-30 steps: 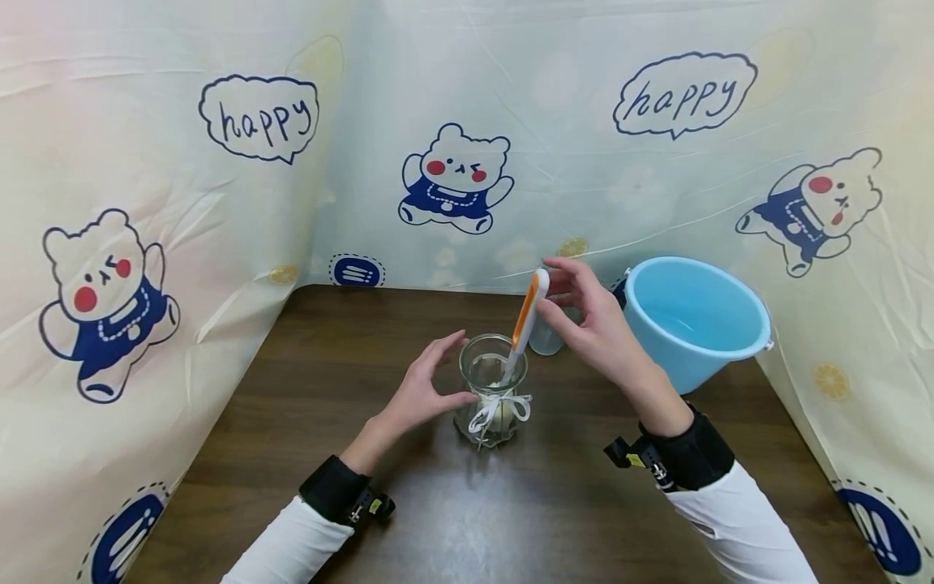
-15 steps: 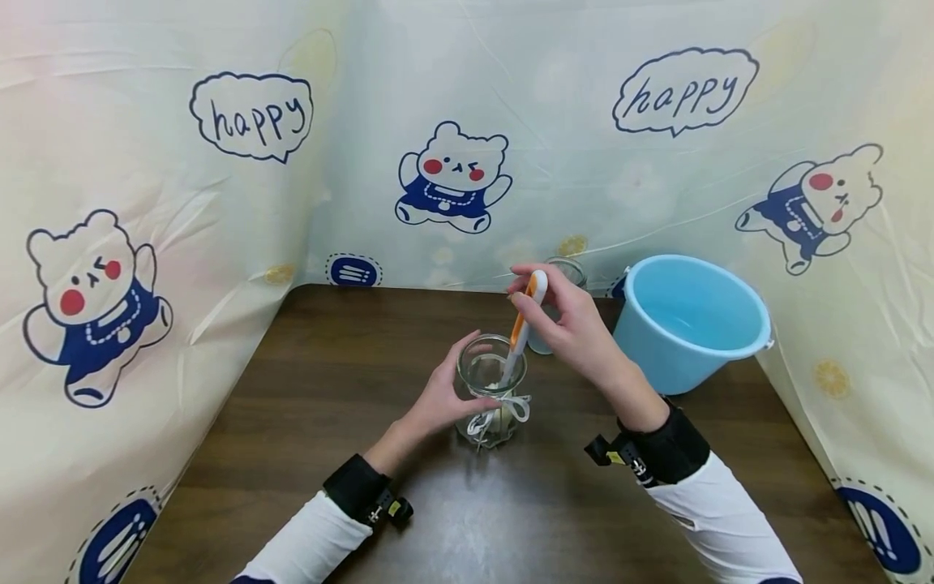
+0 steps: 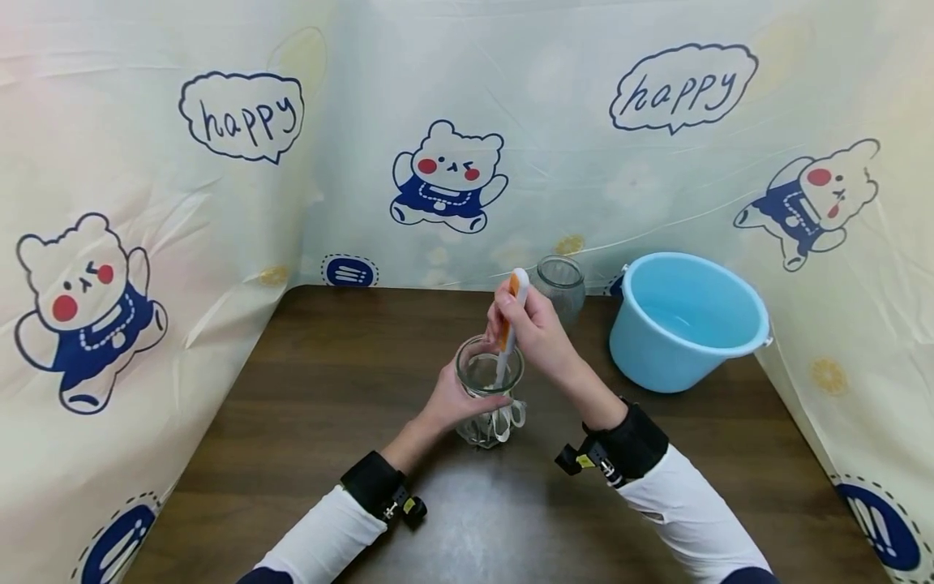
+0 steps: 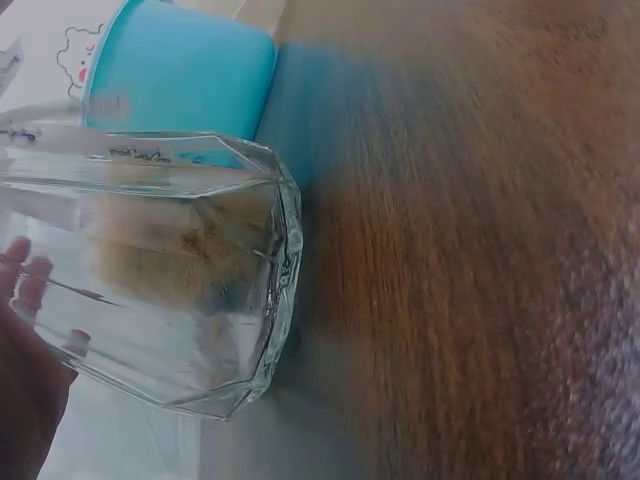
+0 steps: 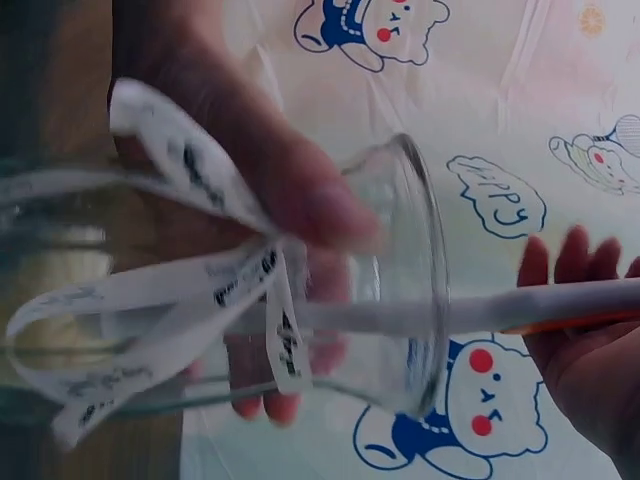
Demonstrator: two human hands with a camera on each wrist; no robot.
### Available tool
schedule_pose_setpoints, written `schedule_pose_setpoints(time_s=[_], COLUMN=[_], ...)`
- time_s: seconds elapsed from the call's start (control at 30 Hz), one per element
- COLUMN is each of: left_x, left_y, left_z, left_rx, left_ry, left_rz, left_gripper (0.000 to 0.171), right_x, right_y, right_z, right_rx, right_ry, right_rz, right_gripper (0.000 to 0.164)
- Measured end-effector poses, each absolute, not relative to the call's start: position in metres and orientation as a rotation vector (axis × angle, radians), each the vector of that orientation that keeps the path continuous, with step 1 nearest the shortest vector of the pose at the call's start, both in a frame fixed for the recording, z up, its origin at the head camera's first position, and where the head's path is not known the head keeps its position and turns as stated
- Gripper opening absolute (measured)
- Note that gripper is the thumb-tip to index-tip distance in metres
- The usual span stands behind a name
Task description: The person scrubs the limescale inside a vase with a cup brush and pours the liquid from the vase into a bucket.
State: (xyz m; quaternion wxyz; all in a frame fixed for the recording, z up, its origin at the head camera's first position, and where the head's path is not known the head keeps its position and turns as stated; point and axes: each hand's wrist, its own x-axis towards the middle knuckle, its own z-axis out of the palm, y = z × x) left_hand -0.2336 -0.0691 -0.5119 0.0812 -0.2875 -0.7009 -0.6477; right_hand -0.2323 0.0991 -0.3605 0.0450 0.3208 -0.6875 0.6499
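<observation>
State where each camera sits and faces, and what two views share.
Head: on the head, facing forward and down over the table; left hand, right hand and sleeves show.
Left wrist: worn there, facing the jar and bucket; left hand partly shows.
Right wrist: worn there, facing the jar and ribbon; both hands show.
Wrist views share the jar.

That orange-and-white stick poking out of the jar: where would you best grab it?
Probably by the upper handle, coming from the right in the head view. The stick is slim and leans slightly that way, its top clear above the rim of the jar while its lower part is inside the glass. The right hand holds it there.
</observation>
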Motion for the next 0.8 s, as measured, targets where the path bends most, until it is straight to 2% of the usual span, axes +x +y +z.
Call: schedule_pose_setpoints(time_s=[0.23, 0.47, 0.63, 0.8], left_x=[-0.217, -0.209, -0.206, -0.207], left_y=[-0.066, -0.064, -0.064, -0.062], left_z=[-0.486, -0.483, -0.484, -0.485], left_rx=[-0.822, -0.841, -0.868, -0.835], left_ry=[-2.077, -2.104, -2.077, -2.069], left_rz=[-1.961, -1.949, -1.944, -1.896], left_gripper=[0.073, 0.062, 0.064, 0.066], right_x=[-0.230, -0.226, -0.219, -0.216], right_y=[0.087, 0.083, 0.085, 0.082], right_z=[-0.368, -0.383, -0.379, -0.354], right_rx=[0.970, 0.878, 0.844, 1.001], right_ry=[-2.017, -2.141, -2.117, -1.895], right_rz=[2.105, 2.196, 2.322, 2.479], right_gripper=[0.022, 0.037, 0.044, 0.044])
